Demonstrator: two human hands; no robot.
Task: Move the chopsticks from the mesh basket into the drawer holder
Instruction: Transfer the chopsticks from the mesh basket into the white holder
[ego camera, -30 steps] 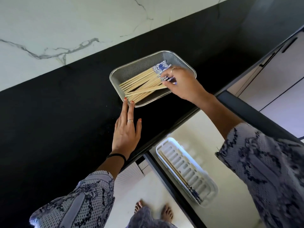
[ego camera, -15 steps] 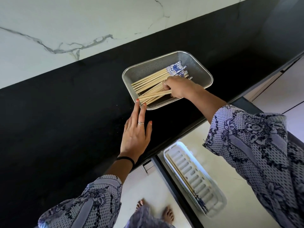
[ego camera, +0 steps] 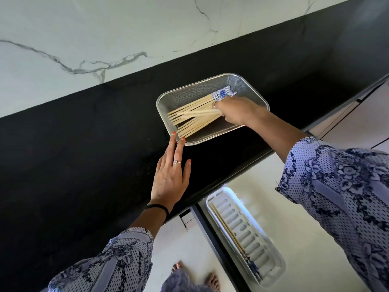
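Note:
A silver mesh basket (ego camera: 195, 89) sits on the black counter and holds several wooden chopsticks (ego camera: 190, 123) with blue-and-white patterned ends. My right hand (ego camera: 236, 109) reaches into the basket and is closed on a couple of chopsticks (ego camera: 200, 112), which lie slightly raised across the pile. My left hand (ego camera: 171, 173) lies flat on the counter, fingers apart, two fingertips touching the basket's near left corner. Below the counter edge, the white slotted holder (ego camera: 255, 243) lies in the open drawer with chopsticks (ego camera: 229, 232) along its left side.
The black counter (ego camera: 84, 144) runs back to a white marbled wall (ego camera: 105, 39). The open drawer's pale floor (ego camera: 273, 197) surrounds the holder, with a dark drawer rail (ego camera: 219, 245) to its left. My bare feet (ego camera: 210, 279) show on the floor below.
My right hand has closed over a couple of chopsticks and lifted them slightly across the pile. The camera has shifted, so the basket sits further right. My left hand stays put.

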